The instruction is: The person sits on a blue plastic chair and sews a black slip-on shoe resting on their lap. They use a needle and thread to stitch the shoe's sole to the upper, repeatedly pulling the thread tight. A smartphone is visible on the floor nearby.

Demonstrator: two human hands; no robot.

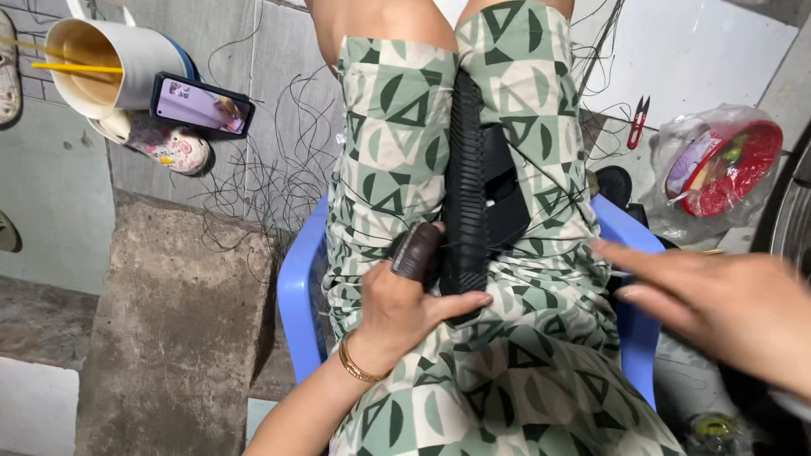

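Evidently, the black ribbed strip (466, 181) lies along the lap between the thighs, pinned at its near end by the left hand (404, 308), appearing light and pliable, while the right hand (718, 304) hovers open-fingered, holding nothing.

Loose black threads (270, 169) cluttering floor left of lap, blue chair arm (297, 287) flanking, bagged red bowl (722, 165) right

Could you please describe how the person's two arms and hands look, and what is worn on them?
Both forearms are bare, with no sleeves in view. The left hand wears a thin gold bangle at the wrist and a dark brown cover over the index finger. The right hand is blurred and shows no ring, glove or bracelet in this view.
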